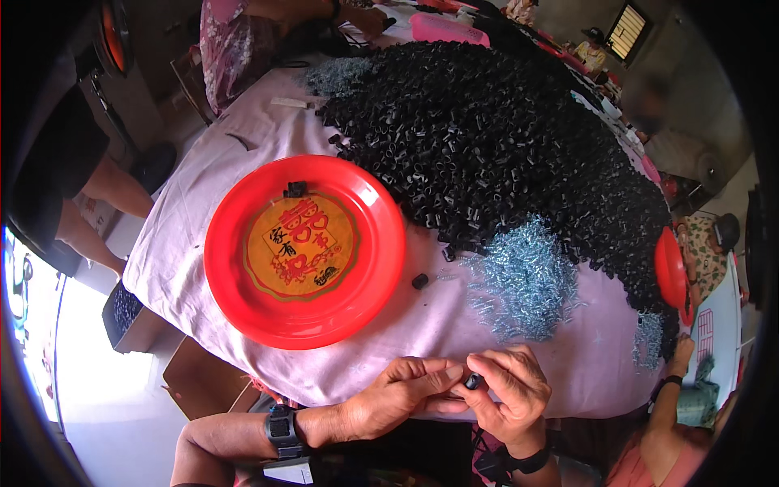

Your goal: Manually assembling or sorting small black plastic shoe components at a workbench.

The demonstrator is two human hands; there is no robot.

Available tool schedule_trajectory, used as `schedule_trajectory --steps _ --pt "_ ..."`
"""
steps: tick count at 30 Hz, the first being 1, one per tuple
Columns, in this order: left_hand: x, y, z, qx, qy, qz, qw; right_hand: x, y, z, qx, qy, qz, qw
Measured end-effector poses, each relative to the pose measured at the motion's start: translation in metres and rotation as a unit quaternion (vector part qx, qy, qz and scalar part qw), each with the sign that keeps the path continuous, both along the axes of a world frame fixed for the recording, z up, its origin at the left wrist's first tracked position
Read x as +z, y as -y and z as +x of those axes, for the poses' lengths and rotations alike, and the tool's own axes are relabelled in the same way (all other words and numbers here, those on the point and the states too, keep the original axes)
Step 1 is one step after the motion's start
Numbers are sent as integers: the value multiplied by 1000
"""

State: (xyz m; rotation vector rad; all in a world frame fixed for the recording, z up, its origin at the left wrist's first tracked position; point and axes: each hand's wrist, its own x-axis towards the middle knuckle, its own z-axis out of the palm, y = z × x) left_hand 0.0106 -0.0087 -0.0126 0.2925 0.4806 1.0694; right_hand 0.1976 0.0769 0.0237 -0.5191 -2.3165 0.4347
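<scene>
Close to the table's near edge, my right hand (pixel 513 394) pinches a small black plastic piece (pixel 473 381) between thumb and fingers. My left hand (pixel 406 394) meets it from the left, thumb and fingers pressed together beside the piece; anything between them is hidden. Ahead of my hands lies a pile of thin, silvery-blue pieces (pixel 526 280) that look like small screws. Beyond it spreads a large heap of black plastic pieces (pixel 479 138), short and hollow. A red round plate (pixel 227 296) with a gold printed centre sits to the left, one black part (pixel 295 189) on it.
A pink cloth (pixel 178 235) covers the table. One loose black piece (pixel 419 281) lies right of the plate. Other people work around the table, one arm (pixel 669 398) close on my right. Cardboard boxes (pixel 203 377) stand at the lower left; a pink basket (pixel 449 29) lies at the far side.
</scene>
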Motion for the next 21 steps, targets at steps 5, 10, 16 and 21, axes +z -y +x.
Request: schedule_trajectory --steps 5,10,16,21 --pt "12 1 1 4 -63 40 997 0 1 0 10 -7 21 1000" --pt "23 5 -12 30 -133 5 991 12 -3 -16 27 -11 -20 999" --pt "53 -7 -81 270 -17 -21 962 8 -34 -12 -52 41 -148 987" --pt "47 2 -85 221 -100 -4 970 7 -66 -41 -36 73 -64 995"
